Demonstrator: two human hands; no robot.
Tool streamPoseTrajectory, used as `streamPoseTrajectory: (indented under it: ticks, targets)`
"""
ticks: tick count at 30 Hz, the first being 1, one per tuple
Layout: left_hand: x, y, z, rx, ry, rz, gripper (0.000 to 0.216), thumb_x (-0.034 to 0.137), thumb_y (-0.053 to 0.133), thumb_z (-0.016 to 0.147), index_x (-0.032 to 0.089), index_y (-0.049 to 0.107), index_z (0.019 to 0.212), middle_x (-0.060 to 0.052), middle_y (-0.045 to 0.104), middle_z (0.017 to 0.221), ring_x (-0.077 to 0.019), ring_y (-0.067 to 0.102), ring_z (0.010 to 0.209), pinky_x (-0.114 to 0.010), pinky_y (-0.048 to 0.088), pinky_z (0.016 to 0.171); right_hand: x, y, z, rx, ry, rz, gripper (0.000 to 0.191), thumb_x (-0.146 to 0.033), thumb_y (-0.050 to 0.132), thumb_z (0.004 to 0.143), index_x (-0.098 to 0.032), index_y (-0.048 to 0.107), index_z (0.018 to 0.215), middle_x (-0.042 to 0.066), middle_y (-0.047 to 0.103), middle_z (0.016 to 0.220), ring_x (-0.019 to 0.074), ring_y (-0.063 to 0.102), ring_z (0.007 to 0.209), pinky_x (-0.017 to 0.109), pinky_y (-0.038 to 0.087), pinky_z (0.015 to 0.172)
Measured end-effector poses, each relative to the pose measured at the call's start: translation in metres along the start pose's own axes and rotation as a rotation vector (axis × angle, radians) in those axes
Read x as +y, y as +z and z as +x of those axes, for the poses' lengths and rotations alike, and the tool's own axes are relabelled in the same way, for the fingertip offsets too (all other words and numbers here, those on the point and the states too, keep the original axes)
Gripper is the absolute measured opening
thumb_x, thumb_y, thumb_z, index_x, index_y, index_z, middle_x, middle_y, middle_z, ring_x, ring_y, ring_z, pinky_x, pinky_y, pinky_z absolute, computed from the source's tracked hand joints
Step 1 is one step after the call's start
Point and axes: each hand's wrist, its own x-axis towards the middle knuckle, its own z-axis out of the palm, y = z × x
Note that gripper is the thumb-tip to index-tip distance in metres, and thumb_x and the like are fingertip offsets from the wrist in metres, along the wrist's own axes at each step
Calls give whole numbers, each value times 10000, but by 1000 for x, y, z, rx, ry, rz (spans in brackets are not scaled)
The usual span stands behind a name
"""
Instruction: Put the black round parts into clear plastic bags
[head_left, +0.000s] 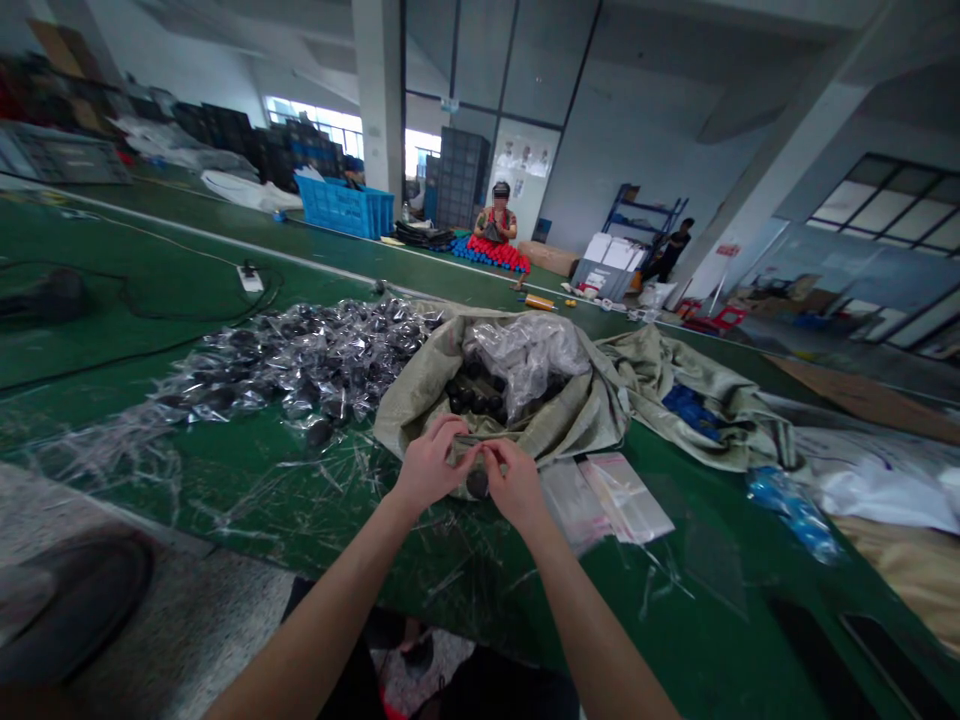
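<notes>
My left hand (433, 462) and my right hand (511, 474) meet in front of an open woven sack (409, 395), fingertips pinched together. Just below the fingers hangs a dark round piece (478, 484), seemingly inside a clear plastic bag whose thin film is hard to make out. Black rounded pieces (480, 395) and a crumpled clear plastic liner (529, 350) fill the sack's mouth. Beside my right hand lie flat stacks of clear plastic bags (626, 497). To the left spreads a large heap of dark pieces wrapped in clear plastic (300, 360).
The green table (247, 500) carries plastic scraps. A second woven sack (720, 410) with blue contents lies right, near blue wrapped pieces (795, 510) and a dark phone-like slab (900, 650). Farther off are a power strip (250, 279), a blue crate (345, 207) and a seated co-worker (496, 215).
</notes>
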Motion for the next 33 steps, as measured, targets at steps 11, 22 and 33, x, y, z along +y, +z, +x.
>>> streamPoseTrajectory:
  ticks: [11, 22, 33]
  targets:
    - [-3, 10, -1, -8, 68, 29, 167, 249, 545, 902, 195, 692, 959, -65, 652, 917, -127, 646, 827, -230, 559, 753, -4, -3, 1, 0, -18, 0, 193, -190, 439, 920, -182, 631, 931, 68, 669, 894, 191, 616, 828, 306, 476, 764]
    - [-3, 18, 0, -43, 41, 39, 171, 243, 530, 903, 181, 688, 926, -65, 658, 930, -129, 643, 811, -222, 539, 725, 1, -4, 0, -3, -27, 15, 193, -177, 440, 919, -177, 632, 937, 75, 671, 910, 191, 615, 850, 308, 475, 798]
    - [-3, 25, 10, 287, -488, -218, 104, 245, 577, 821, 171, 622, 764, -12, 586, 768, -86, 504, 596, -216, 447, 590, 5, 2, -9, 178, 89, 34, 226, -267, 450, 936, -178, 654, 900, 76, 681, 872, 191, 623, 831, 305, 480, 768]
